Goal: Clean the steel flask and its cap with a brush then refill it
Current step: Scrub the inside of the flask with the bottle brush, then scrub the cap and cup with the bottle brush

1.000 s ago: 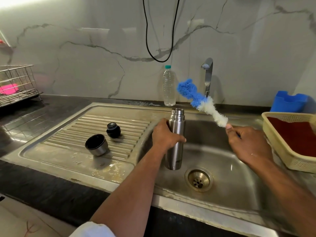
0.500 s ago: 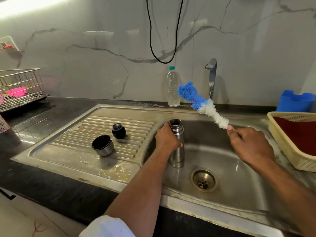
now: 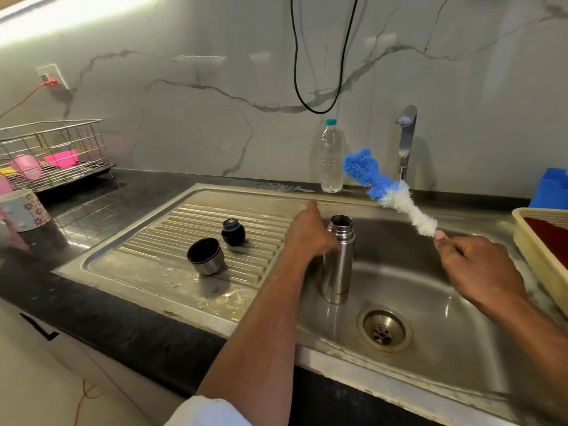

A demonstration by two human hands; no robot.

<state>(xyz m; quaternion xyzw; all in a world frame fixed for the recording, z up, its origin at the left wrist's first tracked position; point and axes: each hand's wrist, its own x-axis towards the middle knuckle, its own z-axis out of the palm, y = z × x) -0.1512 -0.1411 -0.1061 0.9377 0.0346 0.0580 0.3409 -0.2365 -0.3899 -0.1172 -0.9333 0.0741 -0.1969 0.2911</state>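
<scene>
The flask [image 3: 336,259] stands upright in the sink [image 3: 430,290], left of the drain [image 3: 382,328]. The cup [image 3: 205,256] and the stopper [image 3: 233,231] lie on the drainboard [image 3: 172,241] to its left. Behind it a bottle [image 3: 331,156] stands left of the tap [image 3: 405,139].

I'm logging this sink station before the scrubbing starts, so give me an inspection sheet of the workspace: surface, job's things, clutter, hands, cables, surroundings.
Surface: steel sink with ribbed drainboard, wet patches; dark counter.
Job's things: steel flask upright in the basin, mouth open; steel cup cap and black stopper on the drainboard; blue-and-white brush held in the air, outside the flask.
Clutter: water bottle, floral cup, yellow basket, blue tub.
Hands: left hand in a grip on the flask; right hand in a grip on the brush handle.
Cables: black cable looped on the wall; red wire at the socket.
Surroundings: marble wall, tap, wire dish rack.
</scene>
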